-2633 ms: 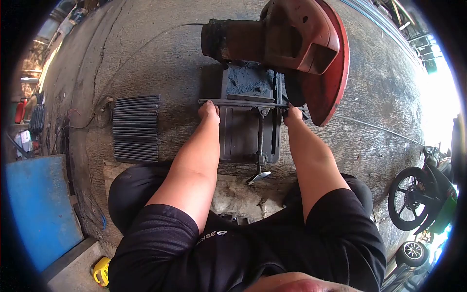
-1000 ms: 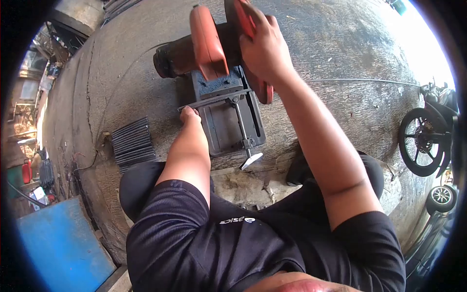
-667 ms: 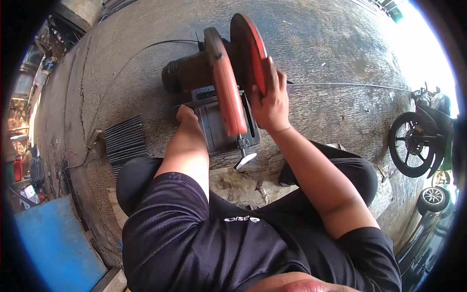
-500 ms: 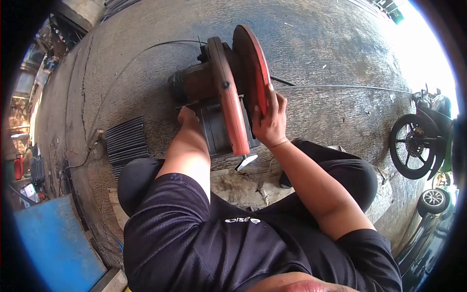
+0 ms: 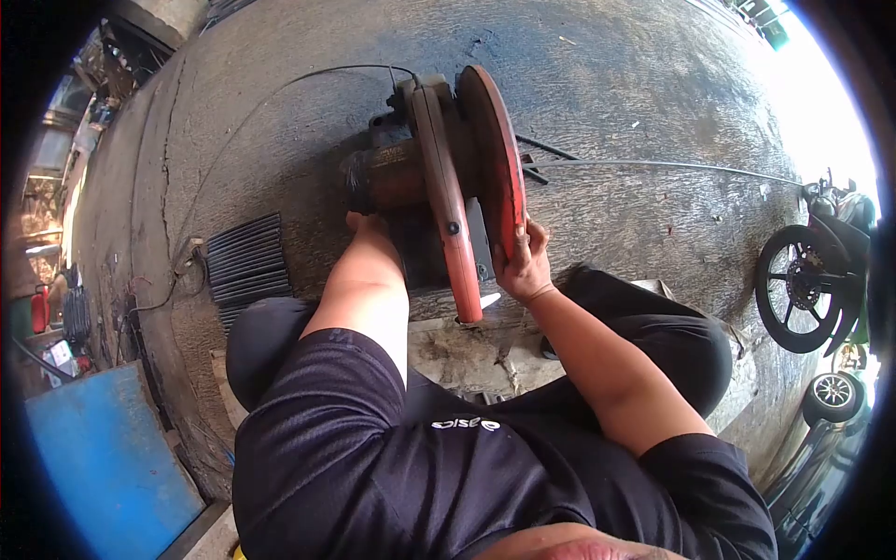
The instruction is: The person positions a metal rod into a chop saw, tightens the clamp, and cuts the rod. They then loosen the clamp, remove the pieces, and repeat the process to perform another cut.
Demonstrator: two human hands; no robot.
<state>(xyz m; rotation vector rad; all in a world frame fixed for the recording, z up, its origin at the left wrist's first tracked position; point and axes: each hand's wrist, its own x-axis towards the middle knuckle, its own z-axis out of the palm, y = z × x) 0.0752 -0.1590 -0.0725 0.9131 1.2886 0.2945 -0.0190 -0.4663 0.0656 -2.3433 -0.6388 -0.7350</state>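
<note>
- On the rough floor point(image 5: 653, 219) before you, the cut-off saw point(image 5: 431, 159) now tilts lower over its base point(image 5: 425, 245) than a moment ago, its handle end nearer your lap.
- Your right hand point(image 5: 525, 264) pinches the lower edge of the red guard point(image 5: 512, 182).
- Your left hand point(image 5: 364, 224) reaches beside the motor; you cannot tell its grip, fingers mostly hidden.
- Cut rods point(image 5: 247, 261) lie left, near your knee.
- A blue panel point(image 5: 112, 448) stands left, a motorcycle point(image 5: 805, 280) right.

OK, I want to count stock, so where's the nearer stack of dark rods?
In the head view, the stack of dark rods lies on the floor, left of the red saw and just beyond the left knee.
</note>
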